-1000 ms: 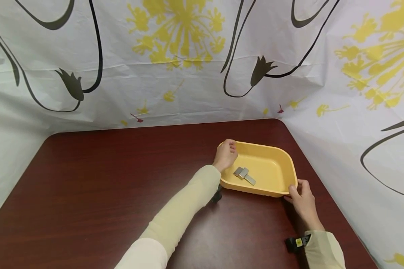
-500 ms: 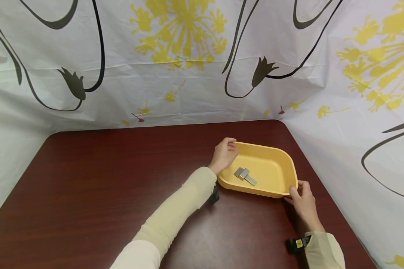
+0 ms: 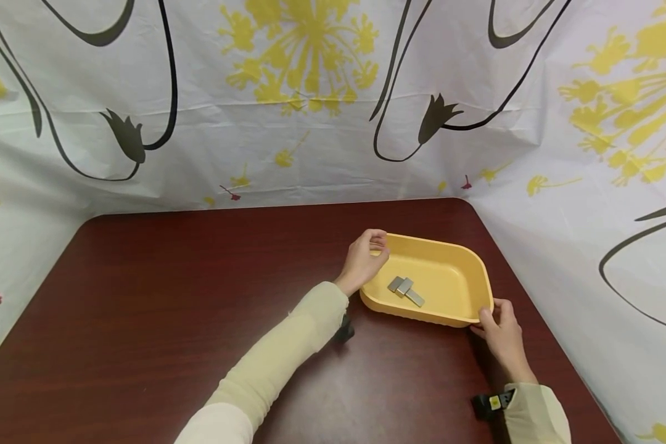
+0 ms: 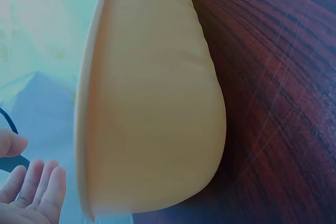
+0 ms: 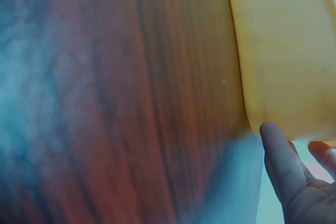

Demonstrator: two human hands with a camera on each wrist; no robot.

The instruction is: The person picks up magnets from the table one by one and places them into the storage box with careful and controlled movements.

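A yellow plastic tray point(image 3: 443, 280) stands on the table's right part, with small silver rectangular metal pieces point(image 3: 404, 287) lying close together on its floor. Over its left end is my left hand point(image 3: 361, 262), thumb and fingers apart. In the left wrist view the fingers point(image 4: 51, 192) are spread beside the tray wall point(image 4: 152, 103) with nothing between them. My right hand point(image 3: 502, 339) holds the near right corner, thumb at the rim and fingers outside. A fingertip point(image 5: 270, 132) meets the tray's outer wall point(image 5: 289, 61) in the right wrist view.
The dark red-brown table point(image 3: 172, 308) extends leftward and toward me. A white patterned cloth point(image 3: 322, 154) hangs behind it and at both sides. The table's right edge runs close past the tray and right hand.
My left hand has drawn slightly left and toward me, its thumb and fingers parting from the tray's rim. The right hand stays at its corner, and the metal pieces keep their places.
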